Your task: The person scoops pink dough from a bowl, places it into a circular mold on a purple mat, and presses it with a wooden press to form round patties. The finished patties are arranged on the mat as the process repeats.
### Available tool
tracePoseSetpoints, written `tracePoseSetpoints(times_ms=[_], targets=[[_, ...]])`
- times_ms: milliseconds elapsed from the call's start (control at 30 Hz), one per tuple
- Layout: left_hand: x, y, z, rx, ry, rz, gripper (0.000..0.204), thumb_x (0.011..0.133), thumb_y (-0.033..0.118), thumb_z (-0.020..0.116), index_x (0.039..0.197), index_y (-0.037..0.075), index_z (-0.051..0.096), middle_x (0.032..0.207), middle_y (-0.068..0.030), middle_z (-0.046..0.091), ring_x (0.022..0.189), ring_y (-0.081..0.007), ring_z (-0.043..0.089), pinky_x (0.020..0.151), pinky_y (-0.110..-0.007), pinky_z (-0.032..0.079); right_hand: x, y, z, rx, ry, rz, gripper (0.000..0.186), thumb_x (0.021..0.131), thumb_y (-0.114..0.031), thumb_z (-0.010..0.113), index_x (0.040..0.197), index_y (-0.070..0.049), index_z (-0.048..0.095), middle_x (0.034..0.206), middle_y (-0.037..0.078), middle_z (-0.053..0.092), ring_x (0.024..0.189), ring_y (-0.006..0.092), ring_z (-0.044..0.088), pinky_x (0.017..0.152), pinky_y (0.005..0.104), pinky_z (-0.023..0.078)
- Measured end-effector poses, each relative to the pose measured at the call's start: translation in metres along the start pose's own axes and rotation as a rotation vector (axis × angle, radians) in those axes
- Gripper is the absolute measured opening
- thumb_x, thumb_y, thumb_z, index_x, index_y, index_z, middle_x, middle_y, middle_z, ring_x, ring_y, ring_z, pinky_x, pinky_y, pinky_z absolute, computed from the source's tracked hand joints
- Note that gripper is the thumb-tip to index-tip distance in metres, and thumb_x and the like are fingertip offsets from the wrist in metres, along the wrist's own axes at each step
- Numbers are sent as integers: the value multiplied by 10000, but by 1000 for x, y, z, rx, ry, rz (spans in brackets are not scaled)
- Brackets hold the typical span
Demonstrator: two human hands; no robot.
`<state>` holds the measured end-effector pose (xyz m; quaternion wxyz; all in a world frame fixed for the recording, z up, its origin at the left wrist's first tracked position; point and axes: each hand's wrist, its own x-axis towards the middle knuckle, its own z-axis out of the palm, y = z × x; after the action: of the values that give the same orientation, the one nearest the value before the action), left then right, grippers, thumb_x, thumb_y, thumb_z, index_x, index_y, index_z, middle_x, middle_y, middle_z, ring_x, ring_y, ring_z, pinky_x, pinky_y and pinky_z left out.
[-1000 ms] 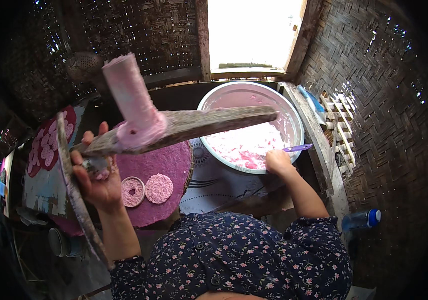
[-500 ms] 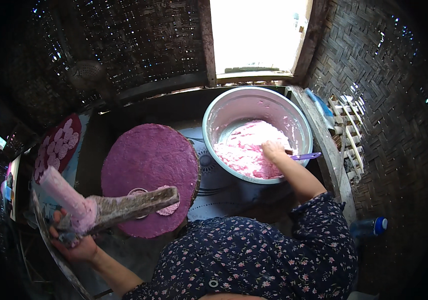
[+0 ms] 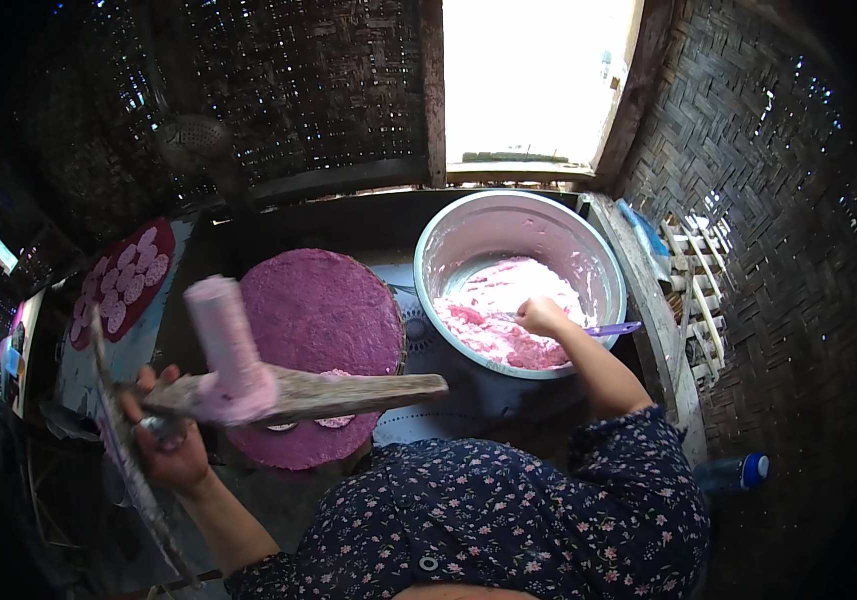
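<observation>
My left hand (image 3: 173,440) is closed round the near end of a wooden press (image 3: 378,395), a long weathered bar with a thick pink-coated cylinder (image 3: 220,320) rising from it. It is held above a round purple board (image 3: 318,300) and hides part of two pink patterned discs at the board's near side. My right hand (image 3: 543,317) is in a fist inside a large pale basin (image 3: 438,240), over pink and white dough (image 3: 513,345). A narrow pale piece shows beside the fist; what the fingers grip is unclear. A purple handle (image 3: 613,328) crosses the basin's rim by my wrist.
Pink discs lie on a dark red sheet (image 3: 128,285) at the far left. Woven walls and a bright window (image 3: 528,85) stand behind. A bamboo rack (image 3: 698,285) and a blue-capped bottle (image 3: 733,473) are at the right. A skimmer (image 3: 195,135) hangs at the back left.
My left hand has turned the wooden press, swinging its far end rightward and bringing the cylinder more upright over the board. My right hand has closed into a fist over the dough.
</observation>
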<state>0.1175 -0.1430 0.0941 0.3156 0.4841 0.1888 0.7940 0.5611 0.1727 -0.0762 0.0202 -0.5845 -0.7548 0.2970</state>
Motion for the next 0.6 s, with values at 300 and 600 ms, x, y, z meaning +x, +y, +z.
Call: tracePoseSetpoints(times_ms=[300,600], targets=[[49,-132,57,586,-201,-320,378,843,208,629,1121,-10,497,971,-115,598,912,-209,621,813,-304,517,-121,-44,-126,804,-142,-371,334,920,-269,542,1065,24,610,582,-73,437,470,14,374,419,178,301],[55,-220,131,600,-294,-309,493,684,242,722,1105,38,566,1044,-164,622,962,-321,618,809,-369,491,-145,-83,-85,810,-117,-545,300,906,-212,569,1054,45,619,633,-41,486,551,44,424,497,205,336]])
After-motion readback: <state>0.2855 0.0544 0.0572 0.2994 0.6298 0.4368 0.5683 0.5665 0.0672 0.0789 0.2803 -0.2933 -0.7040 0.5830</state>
